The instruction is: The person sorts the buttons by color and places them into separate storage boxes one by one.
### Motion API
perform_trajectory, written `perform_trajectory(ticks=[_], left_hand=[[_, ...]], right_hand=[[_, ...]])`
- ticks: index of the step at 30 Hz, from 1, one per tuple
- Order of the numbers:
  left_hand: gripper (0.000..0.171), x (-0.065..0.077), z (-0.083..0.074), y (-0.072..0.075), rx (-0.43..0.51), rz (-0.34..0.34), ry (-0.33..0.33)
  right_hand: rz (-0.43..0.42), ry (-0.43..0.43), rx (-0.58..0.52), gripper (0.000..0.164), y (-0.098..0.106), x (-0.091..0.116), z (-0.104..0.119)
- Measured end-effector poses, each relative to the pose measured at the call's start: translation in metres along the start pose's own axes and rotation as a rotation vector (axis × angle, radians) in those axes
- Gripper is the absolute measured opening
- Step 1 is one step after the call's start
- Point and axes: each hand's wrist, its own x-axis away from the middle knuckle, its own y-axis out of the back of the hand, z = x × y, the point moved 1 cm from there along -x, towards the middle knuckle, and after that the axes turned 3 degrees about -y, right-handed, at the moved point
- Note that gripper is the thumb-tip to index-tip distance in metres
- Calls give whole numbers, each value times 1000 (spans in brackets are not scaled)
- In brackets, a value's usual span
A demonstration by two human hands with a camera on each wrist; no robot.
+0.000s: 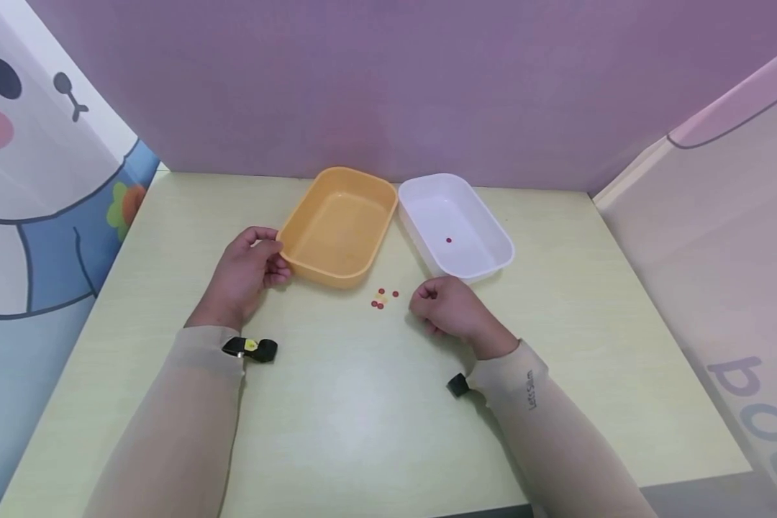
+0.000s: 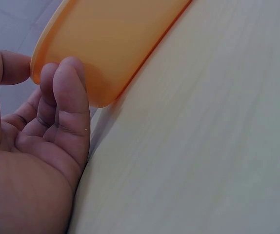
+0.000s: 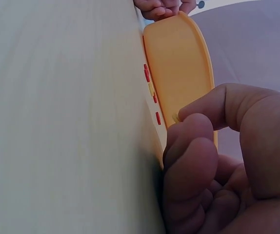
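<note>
My left hand is at the near left corner of an orange plastic tray, pinching its rim. In the left wrist view the thumb presses the rim, while other fingers lie against the outer wall. To the right of the small loose pieces, my right hand is low over the table. Between its thumb and fingertips it pinches a small yellow piece, mostly hidden by the fingers. Several small red discs and pale yellow pieces lie on the table between the hands.
A white plastic tray stands right of the orange one, with one red disc inside. Behind both trays rises a purple panel. Printed panels flank the pale table on both sides.
</note>
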Motion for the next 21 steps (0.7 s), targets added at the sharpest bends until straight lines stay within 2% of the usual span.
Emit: perform_trajectory(ticks=[11, 21], left_hand=[[20, -1, -1, -8, -53, 11, 2], [24, -3, 4, -3, -42, 6, 11]], right_hand=[[4, 19, -22, 14, 6, 5, -6], [37, 80, 16, 14, 8, 11, 10]])
